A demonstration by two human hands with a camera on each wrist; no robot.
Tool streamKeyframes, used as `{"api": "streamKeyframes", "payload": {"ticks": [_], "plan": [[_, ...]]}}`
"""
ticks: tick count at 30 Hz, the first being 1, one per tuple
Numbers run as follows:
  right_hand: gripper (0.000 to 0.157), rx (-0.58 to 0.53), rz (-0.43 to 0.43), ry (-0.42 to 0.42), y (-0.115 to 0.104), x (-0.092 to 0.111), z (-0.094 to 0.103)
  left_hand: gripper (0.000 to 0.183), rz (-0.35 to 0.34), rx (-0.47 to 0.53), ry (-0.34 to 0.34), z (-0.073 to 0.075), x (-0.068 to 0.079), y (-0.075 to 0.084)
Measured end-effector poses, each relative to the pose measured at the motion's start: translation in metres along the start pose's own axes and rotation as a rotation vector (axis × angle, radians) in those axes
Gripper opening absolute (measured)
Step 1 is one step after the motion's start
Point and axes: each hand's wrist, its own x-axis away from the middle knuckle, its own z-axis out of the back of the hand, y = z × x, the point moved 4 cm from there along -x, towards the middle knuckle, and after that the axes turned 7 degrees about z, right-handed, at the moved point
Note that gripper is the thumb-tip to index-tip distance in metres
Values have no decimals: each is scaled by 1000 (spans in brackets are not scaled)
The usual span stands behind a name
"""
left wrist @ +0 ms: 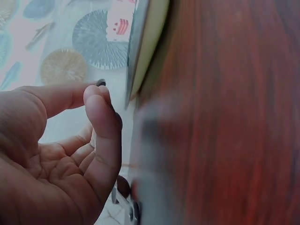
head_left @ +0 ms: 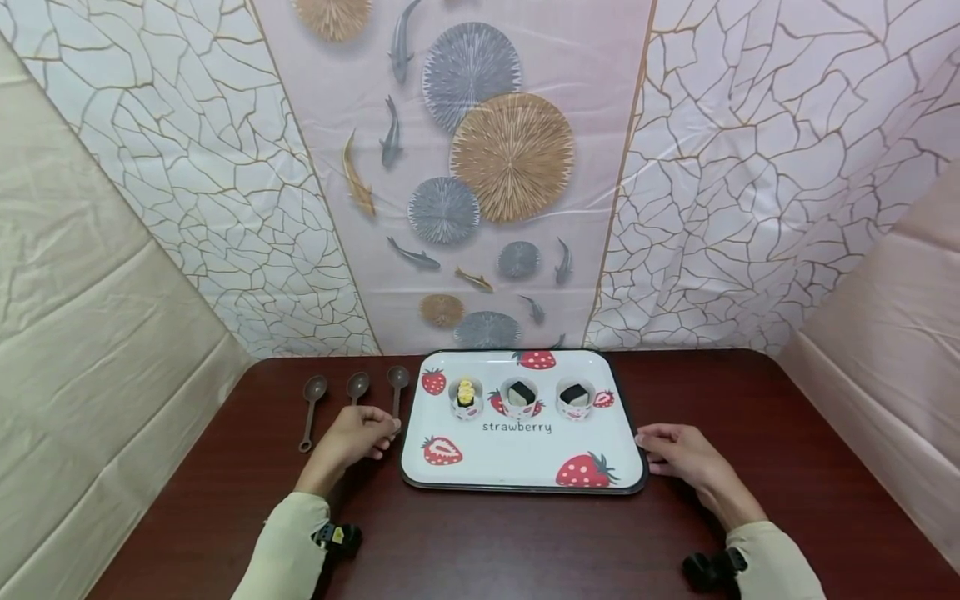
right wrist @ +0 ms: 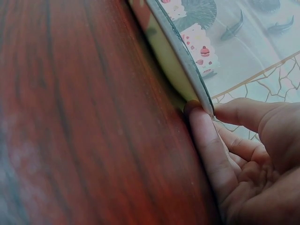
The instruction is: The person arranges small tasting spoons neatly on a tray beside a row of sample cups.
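Observation:
My left hand point(head_left: 354, 435) pinches the handle end of the rightmost brown measuring spoon point(head_left: 397, 379); in the left wrist view only a dark tip of it point(left wrist: 101, 82) shows between thumb and finger. Two similar spoons, a middle one point(head_left: 357, 385) and a left one point(head_left: 314, 388), lie alongside. With my right hand point(head_left: 686, 457) I hold the right rim of a white strawberry-print tray point(head_left: 510, 462), a fingertip under the rim in the right wrist view. On the tray stand three paper cups: one with a yellow-topped piece point(head_left: 466, 393), two with rice balls point(head_left: 521, 393) point(head_left: 575, 395).
A dark red wooden table point(head_left: 480, 542) carries everything. Behind it hangs a patterned cloth backdrop point(head_left: 487, 275), with beige cloth walls point(head_left: 90, 358) at both sides. Black wrist cameras point(head_left: 337, 537) sit at both sleeves.

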Motion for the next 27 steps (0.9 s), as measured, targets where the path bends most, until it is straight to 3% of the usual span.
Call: {"api": "streamKeyframes", "payload": {"ticks": [14, 27], "plan": [[43, 12, 10, -6, 0, 0, -1, 21, -44, 14, 35, -7, 8, 19], [43, 17, 13, -9, 1, 0, 0, 16, -61, 133, 5, -27, 13, 37]]}}
